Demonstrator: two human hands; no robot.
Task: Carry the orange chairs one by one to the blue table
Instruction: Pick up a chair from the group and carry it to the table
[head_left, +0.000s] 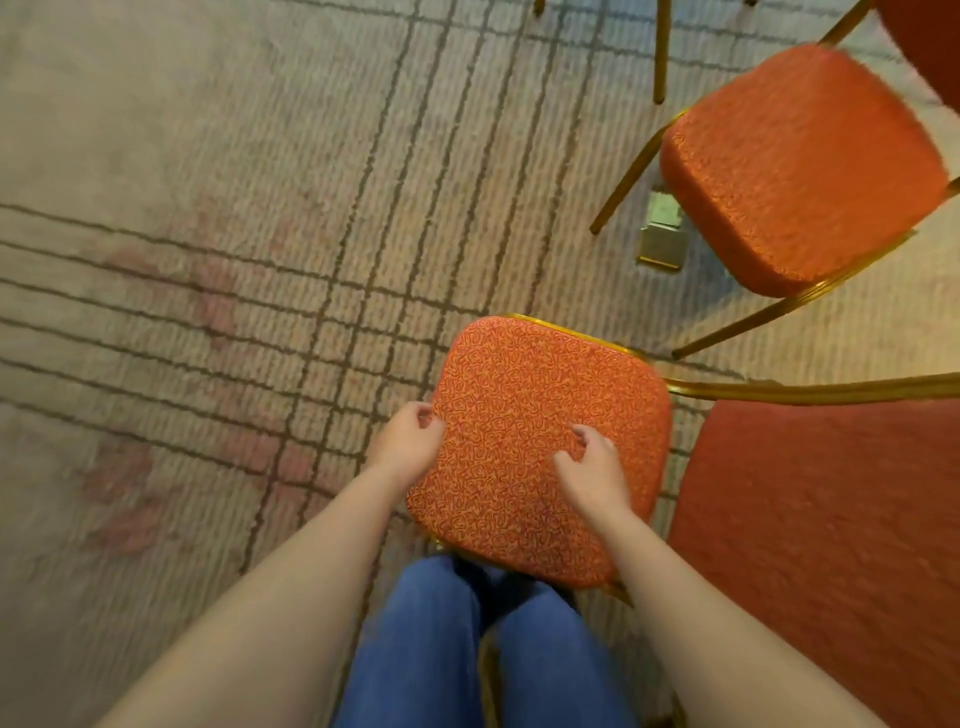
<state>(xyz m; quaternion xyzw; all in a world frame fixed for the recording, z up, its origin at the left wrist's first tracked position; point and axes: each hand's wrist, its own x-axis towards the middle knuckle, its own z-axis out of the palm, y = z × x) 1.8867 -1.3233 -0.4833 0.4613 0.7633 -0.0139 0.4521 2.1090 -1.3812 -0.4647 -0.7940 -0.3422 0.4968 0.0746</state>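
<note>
An orange chair (540, 441) with a patterned seat and gold frame stands on the carpet right in front of my legs in blue trousers. My left hand (410, 444) is at the seat's left edge with loosely curled fingers that touch the edge but wrap round nothing. Over the seat's right half is my right hand (592, 470), fingers also loosely curled, holding nothing. A second orange chair (800, 166) stands at the upper right. No blue table is in view.
A large red padded surface with a gold frame bar (831, 545) fills the lower right, close beside the near chair. A brass floor box (661, 234) sits in the carpet between the chairs. Another gold chair leg (660, 52) stands at the top. Patterned beige carpet (208, 260) spreads to the left.
</note>
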